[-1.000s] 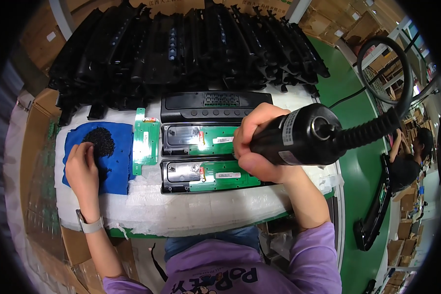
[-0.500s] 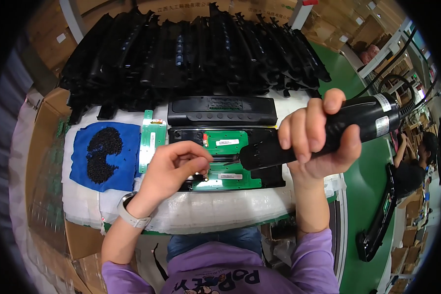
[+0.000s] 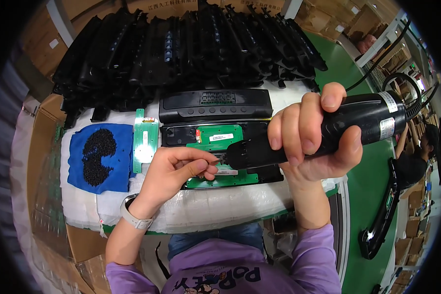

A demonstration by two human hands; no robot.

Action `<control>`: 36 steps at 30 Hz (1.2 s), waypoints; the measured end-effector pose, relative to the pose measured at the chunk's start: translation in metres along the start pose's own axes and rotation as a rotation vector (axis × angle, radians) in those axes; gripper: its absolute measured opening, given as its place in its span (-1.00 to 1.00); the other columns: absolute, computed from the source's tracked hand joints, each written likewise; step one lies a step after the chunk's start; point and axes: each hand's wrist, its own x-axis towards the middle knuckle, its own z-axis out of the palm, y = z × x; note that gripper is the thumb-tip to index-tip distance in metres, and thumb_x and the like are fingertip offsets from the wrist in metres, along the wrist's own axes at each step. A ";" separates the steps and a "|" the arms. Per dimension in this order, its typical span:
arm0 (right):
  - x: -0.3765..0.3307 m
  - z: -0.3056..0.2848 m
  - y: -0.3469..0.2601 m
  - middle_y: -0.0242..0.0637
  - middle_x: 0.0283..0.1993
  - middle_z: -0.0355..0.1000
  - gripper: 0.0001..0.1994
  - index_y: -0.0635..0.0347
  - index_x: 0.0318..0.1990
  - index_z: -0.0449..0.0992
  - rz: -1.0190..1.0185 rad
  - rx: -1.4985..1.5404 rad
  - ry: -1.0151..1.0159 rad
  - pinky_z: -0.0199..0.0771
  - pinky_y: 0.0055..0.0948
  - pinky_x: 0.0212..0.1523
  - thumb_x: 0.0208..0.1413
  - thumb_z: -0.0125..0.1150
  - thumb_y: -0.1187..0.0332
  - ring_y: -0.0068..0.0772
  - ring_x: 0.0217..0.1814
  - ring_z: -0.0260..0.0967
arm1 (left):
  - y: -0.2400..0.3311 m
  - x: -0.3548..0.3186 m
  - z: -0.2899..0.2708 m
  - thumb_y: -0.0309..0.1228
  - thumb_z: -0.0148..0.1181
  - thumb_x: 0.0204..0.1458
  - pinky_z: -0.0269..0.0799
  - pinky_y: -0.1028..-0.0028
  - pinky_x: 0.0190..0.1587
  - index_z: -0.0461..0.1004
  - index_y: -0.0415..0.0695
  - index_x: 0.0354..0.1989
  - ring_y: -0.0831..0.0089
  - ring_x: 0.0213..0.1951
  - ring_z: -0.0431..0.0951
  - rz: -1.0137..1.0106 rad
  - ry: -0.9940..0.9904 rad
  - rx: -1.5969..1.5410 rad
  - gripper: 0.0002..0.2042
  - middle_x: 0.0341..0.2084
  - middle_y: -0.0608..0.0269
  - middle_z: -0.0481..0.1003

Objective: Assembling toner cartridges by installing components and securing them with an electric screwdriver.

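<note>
My right hand (image 3: 313, 134) grips a black electric screwdriver (image 3: 328, 130) lying almost level, its tip pointing left. My left hand (image 3: 174, 171) pinches something tiny, too small to identify, at that tip (image 3: 220, 158). Under both hands lie two black housings with green circuit boards, the far one (image 3: 215, 134) and the near one (image 3: 230, 176) partly hidden by my hands. A closed black panel with buttons (image 3: 215, 104) lies behind them.
A blue cloth (image 3: 78, 169) with a heap of small black screws (image 3: 97, 154) lies at the left, a loose green circuit board (image 3: 145, 141) beside it. Several black housings (image 3: 181, 49) are stacked at the back. Cardboard boxes stand at left; another person's arm (image 3: 406, 139) shows at right.
My left hand went from the screw heap on the blue cloth to the screwdriver tip. My right hand swung the screwdriver down from pointing at the camera to level.
</note>
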 end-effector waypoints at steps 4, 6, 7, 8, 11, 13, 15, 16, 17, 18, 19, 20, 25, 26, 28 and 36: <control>-0.001 0.000 0.003 -0.44 -0.61 0.24 -0.61 0.16 -0.12 0.21 0.006 -0.007 -0.003 0.33 -0.41 -0.52 0.10 0.03 0.04 -0.56 -0.72 0.19 | -0.001 0.000 -0.002 -0.61 0.09 0.03 0.49 0.53 -0.22 0.48 -0.38 -0.21 0.46 -0.36 0.56 0.000 0.005 0.001 -0.83 -0.40 0.07 0.54; -0.001 0.000 0.004 -0.44 -0.61 0.23 -0.61 0.15 -0.12 0.21 0.008 -0.007 0.000 0.33 -0.42 -0.52 0.10 0.03 0.04 -0.56 -0.72 0.19 | -0.002 0.000 -0.003 -0.62 0.10 0.02 0.50 0.53 -0.23 0.48 -0.38 -0.21 0.46 -0.36 0.56 -0.002 0.006 -0.005 -0.83 -0.40 0.07 0.54; -0.001 0.000 0.005 -0.44 -0.61 0.23 -0.61 0.15 -0.12 0.21 0.009 -0.007 0.001 0.33 -0.42 -0.52 0.10 0.03 0.04 -0.56 -0.72 0.19 | -0.003 0.000 -0.003 -0.63 0.11 0.01 0.50 0.54 -0.23 0.49 -0.38 -0.21 0.46 -0.36 0.56 0.004 0.001 -0.006 -0.83 -0.40 0.07 0.54; -0.002 0.000 0.006 -0.44 -0.62 0.23 -0.61 0.15 -0.12 0.21 0.022 -0.004 0.001 0.33 -0.41 -0.52 0.10 0.03 0.04 -0.55 -0.72 0.19 | -0.004 0.001 -0.004 -0.63 0.12 0.00 0.50 0.54 -0.23 0.49 -0.38 -0.22 0.46 -0.36 0.56 0.009 -0.004 -0.007 -0.83 -0.40 0.07 0.54; 0.000 -0.002 0.007 -0.44 -0.62 0.22 -0.62 0.16 -0.12 0.21 0.054 0.003 0.005 0.33 -0.41 -0.51 0.11 0.02 0.05 -0.54 -0.73 0.19 | -0.005 0.003 -0.002 -0.65 0.13 -0.02 0.50 0.55 -0.23 0.49 -0.37 -0.23 0.45 -0.36 0.56 0.034 -0.003 -0.010 -0.84 -0.41 0.07 0.54; 0.000 -0.002 0.007 -0.43 -0.62 0.22 -0.62 0.16 -0.12 0.21 0.073 0.006 0.009 0.32 -0.41 -0.51 0.11 0.02 0.06 -0.54 -0.73 0.18 | -0.005 0.004 -0.001 -0.65 0.14 -0.03 0.50 0.55 -0.23 0.49 -0.38 -0.24 0.45 -0.36 0.56 0.038 -0.003 0.007 -0.84 -0.41 0.07 0.54; -0.002 -0.003 0.008 -0.42 -0.62 0.23 -0.62 0.17 -0.10 0.21 0.113 -0.005 0.054 0.32 -0.40 -0.50 0.11 0.00 0.07 -0.54 -0.73 0.17 | -0.007 0.004 0.000 -0.66 0.14 -0.03 0.50 0.55 -0.23 0.49 -0.38 -0.24 0.45 -0.37 0.57 0.042 -0.005 0.024 -0.84 -0.41 0.07 0.54; -0.001 -0.004 0.009 -0.42 -0.61 0.22 -0.64 0.18 -0.10 0.23 0.118 -0.006 0.060 0.30 -0.40 -0.50 0.14 -0.05 0.08 -0.54 -0.73 0.14 | -0.006 0.004 0.000 -0.66 0.13 -0.03 0.51 0.55 -0.24 0.49 -0.38 -0.25 0.44 -0.37 0.57 0.030 -0.006 0.031 -0.85 -0.41 0.07 0.54; 0.000 -0.005 0.009 -0.42 -0.61 0.22 -0.64 0.18 -0.10 0.23 0.121 -0.001 0.063 0.30 -0.40 -0.50 0.14 -0.05 0.08 -0.54 -0.73 0.14 | -0.005 0.004 0.000 -0.66 0.13 -0.03 0.51 0.54 -0.24 0.49 -0.38 -0.26 0.44 -0.38 0.57 0.017 -0.006 0.038 -0.85 -0.42 0.06 0.54; 0.002 -0.006 0.009 -0.42 -0.61 0.21 -0.65 0.18 -0.10 0.24 0.125 0.016 0.112 0.30 -0.40 -0.49 0.15 -0.08 0.08 -0.55 -0.73 0.13 | -0.005 0.004 -0.001 -0.66 0.13 -0.03 0.51 0.54 -0.24 0.49 -0.38 -0.26 0.44 -0.38 0.57 0.012 -0.001 0.037 -0.85 -0.42 0.06 0.54; 0.002 -0.006 0.009 -0.42 -0.61 0.20 -0.66 0.19 -0.10 0.25 0.128 0.030 0.160 0.30 -0.39 -0.49 0.16 -0.10 0.09 -0.55 -0.73 0.12 | -0.006 0.004 -0.002 -0.64 0.11 -0.01 0.51 0.54 -0.25 0.48 -0.38 -0.26 0.43 -0.39 0.57 0.002 -0.015 -0.015 -0.86 -0.43 0.06 0.54; 0.004 -0.005 0.010 -0.36 -0.64 0.21 -0.72 0.20 -0.15 0.23 0.120 0.092 0.269 0.32 -0.38 -0.58 0.15 -0.11 0.17 -0.51 -0.76 0.12 | -0.007 0.005 -0.003 -0.63 0.10 0.01 0.51 0.55 -0.26 0.48 -0.37 -0.26 0.42 -0.39 0.57 -0.008 -0.028 -0.068 -0.86 -0.44 0.06 0.54; 0.008 -0.013 0.012 -0.41 -0.67 0.21 -0.75 0.15 -0.22 0.32 0.202 0.153 0.454 0.28 -0.37 -0.58 0.15 -0.11 0.16 -0.51 -0.76 0.10 | -0.004 0.008 -0.003 -0.53 0.06 0.08 0.50 0.55 -0.29 0.48 -0.36 -0.25 0.41 -0.40 0.58 -0.035 -0.042 -0.097 -0.85 -0.45 0.07 0.54; 0.010 -0.015 0.012 -0.43 -0.67 0.21 -0.75 0.15 -0.23 0.33 0.216 0.153 0.491 0.27 -0.38 -0.58 0.14 -0.10 0.16 -0.52 -0.75 0.09 | -0.004 0.009 -0.003 -0.50 0.05 0.10 0.49 0.55 -0.29 0.48 -0.35 -0.25 0.42 -0.40 0.58 -0.032 -0.039 -0.093 -0.84 -0.44 0.07 0.54; 0.011 -0.016 0.013 -0.44 -0.68 0.21 -0.75 0.14 -0.24 0.33 0.231 0.165 0.521 0.27 -0.39 -0.58 0.14 -0.10 0.16 -0.52 -0.75 0.09 | -0.004 0.011 -0.003 -0.48 0.03 0.11 0.48 0.56 -0.29 0.48 -0.35 -0.25 0.44 -0.39 0.57 -0.019 -0.029 -0.065 -0.83 -0.44 0.10 0.54; 0.014 -0.040 0.022 -0.34 -0.68 0.18 -0.80 0.28 -0.23 0.28 0.131 -0.198 0.339 0.25 -0.45 -0.65 0.08 -0.02 0.32 -0.51 -0.77 0.12 | -0.006 0.016 -0.012 -0.54 0.06 0.00 0.31 0.38 -0.41 0.41 -0.29 -0.47 0.16 -0.46 0.40 0.473 0.365 0.996 -0.92 -0.58 0.08 0.41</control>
